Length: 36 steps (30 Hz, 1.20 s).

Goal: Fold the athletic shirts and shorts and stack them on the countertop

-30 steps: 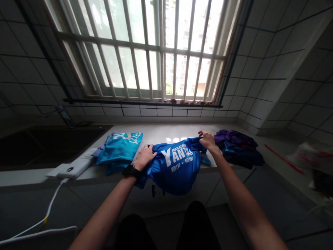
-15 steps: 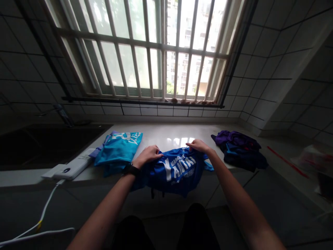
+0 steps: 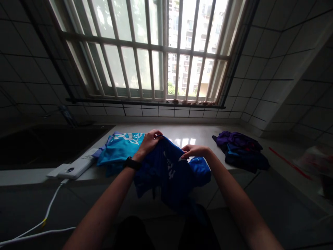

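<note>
A dark blue shirt (image 3: 171,177) with white lettering hangs in loose folds over the counter's front edge. My left hand (image 3: 152,140) grips its upper edge, fingers closed on the cloth and raised a little above the counter. Lower and to the right, my right hand (image 3: 191,151) pinches another part of the fabric. A brighter blue bunch of cloth (image 3: 200,170) lies under my right wrist; whether it belongs to the same shirt I cannot tell. Just left of my left hand is a folded turquoise shirt (image 3: 121,149) with white print.
A dark sink (image 3: 52,146) with a faucet (image 3: 67,116) is at left. A white power bank (image 3: 78,166) with a cable (image 3: 52,205) lies by the counter edge. Purple and dark clothes (image 3: 240,149) are piled at right, near a red strip (image 3: 290,163). A barred window (image 3: 148,45) is behind.
My left hand has risen, lifting its edge of the shirt. My right hand has moved slightly left and down. The spread lettering is now mostly folded out of sight.
</note>
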{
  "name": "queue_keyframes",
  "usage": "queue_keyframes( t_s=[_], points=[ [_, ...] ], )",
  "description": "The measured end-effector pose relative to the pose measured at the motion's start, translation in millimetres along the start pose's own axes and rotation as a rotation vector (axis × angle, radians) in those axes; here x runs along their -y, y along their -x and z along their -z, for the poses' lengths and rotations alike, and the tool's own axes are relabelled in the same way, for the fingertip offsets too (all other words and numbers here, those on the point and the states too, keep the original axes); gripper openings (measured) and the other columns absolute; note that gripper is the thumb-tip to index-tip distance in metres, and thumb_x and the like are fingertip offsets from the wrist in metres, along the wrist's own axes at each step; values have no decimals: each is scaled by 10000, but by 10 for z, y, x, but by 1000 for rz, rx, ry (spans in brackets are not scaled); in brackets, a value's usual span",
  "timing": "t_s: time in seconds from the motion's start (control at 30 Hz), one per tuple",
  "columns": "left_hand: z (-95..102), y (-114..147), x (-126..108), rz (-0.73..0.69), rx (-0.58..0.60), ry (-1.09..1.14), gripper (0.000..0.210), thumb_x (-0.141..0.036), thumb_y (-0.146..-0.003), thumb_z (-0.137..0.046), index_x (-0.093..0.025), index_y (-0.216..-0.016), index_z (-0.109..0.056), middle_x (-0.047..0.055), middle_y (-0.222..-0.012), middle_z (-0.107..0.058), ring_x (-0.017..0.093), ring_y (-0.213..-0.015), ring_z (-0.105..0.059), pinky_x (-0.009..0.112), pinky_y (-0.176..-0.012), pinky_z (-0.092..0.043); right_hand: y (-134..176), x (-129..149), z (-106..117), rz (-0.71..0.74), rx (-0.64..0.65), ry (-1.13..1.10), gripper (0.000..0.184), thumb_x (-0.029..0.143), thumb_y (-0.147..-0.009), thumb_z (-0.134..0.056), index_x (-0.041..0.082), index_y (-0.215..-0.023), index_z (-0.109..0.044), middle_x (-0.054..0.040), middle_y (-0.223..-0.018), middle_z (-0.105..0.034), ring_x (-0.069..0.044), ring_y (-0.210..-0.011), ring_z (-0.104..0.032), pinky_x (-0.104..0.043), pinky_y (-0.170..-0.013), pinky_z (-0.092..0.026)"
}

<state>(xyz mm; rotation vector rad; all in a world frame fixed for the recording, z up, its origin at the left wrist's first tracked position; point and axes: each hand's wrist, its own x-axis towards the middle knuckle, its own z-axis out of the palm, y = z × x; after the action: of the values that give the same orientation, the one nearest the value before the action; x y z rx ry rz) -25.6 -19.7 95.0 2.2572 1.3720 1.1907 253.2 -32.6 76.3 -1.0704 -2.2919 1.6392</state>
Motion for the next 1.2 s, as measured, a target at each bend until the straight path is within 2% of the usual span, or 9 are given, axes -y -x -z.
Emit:
queue_keyframes(
  t_s=[0.1, 0.23, 0.33, 0.43, 0.53, 0.7, 0.93, 1.1, 1.2],
  points=[
    [53, -94, -77, -68, -85, -166, 165, -300, -903, -570, -214, -918, -710, 90, -1047, -689, 235, -939, -664, 347, -881, -525, -113, 6, 32, -47, -133, 67, 358, 372, -724, -818, 211, -718, -498, 43, -713, -518, -136, -709, -526, -257, -687, -449],
    [0, -64, 67, 55, 57, -377, 200, -260, -945, -518, -211, -1034, -690, 114, -1109, -656, 249, -1006, -665, 343, -897, -524, -187, 35, 120, -138, -947, 365, 205, 146, -869, -578, 202, -1058, -635, -73, -999, -660, -229, -983, -618, -325, -892, -497],
    [-148, 97, 259, 165, 297, -397, 324, -376, -839, -694, -174, -1092, -684, 130, -1126, -681, 282, -1083, -662, 344, -932, -527, -201, 59, 170, -162, -1213, 520, 384, 118, -945, -417, 183, -1241, -652, -137, -1238, -634, -261, -1161, -594, -341, -1025, -465],
    [-292, 267, 382, 189, 487, -324, 577, -507, -647, -841, -161, -1088, -702, 130, -1124, -726, 323, -1099, -670, 355, -928, -539, -231, 64, 221, -208, -1279, 514, 424, 152, -998, -338, 165, -1257, -674, -159, -1339, -568, -252, -1149, -616, -316, -1016, -469],
    [-325, 321, 407, 210, 516, -294, 385, -421, -699, -781, -181, -998, -743, 118, -1077, -771, 321, -1070, -691, 362, -926, -536, -252, 26, 310, -286, -1323, 429, 423, 215, -1034, -321, 165, -1292, -652, -173, -1343, -562, -249, -1117, -640, -313, -995, -473],
    [-70, 102, 366, 331, 216, -390, 283, -260, -901, -565, -129, -1061, -759, 177, -1133, -769, 302, -1084, -706, 348, -928, -516, -156, -144, 459, -389, -1140, 197, 427, 259, -1031, -296, 151, -1299, -611, -169, -1135, -697, -303, -1116, -649, -387, -961, -503],
    [361, -262, 296, 360, -125, -540, 361, -268, -1027, -439, -126, -1201, -722, 175, -1341, -654, 309, -1267, -590, 408, -1062, -454, 10, -261, 537, -359, -852, 180, 354, 187, -809, -626, 168, -1156, -694, -73, -987, -738, -227, -899, -701, -314, -820, -566],
    [312, -355, 354, 462, -76, -525, 423, -207, -1016, -382, -45, -1282, -669, 240, -1236, -707, 353, -1169, -667, 482, -1006, -492, -99, -167, 587, -520, -1156, 489, 483, 172, -964, -497, 150, -1445, -528, -210, -1427, -562, -350, -1309, -565, -423, -1100, -432],
    [132, -301, 457, 457, 29, -484, 454, -215, -964, -508, -70, -1384, -602, 238, -1274, -714, 338, -1201, -676, 401, -991, -509, -240, -172, 459, -574, -1151, 535, 590, 164, -997, -423, 76, -1577, -356, -276, -1556, -411, -376, -1307, -577, -433, -1082, -447]
  ],
)
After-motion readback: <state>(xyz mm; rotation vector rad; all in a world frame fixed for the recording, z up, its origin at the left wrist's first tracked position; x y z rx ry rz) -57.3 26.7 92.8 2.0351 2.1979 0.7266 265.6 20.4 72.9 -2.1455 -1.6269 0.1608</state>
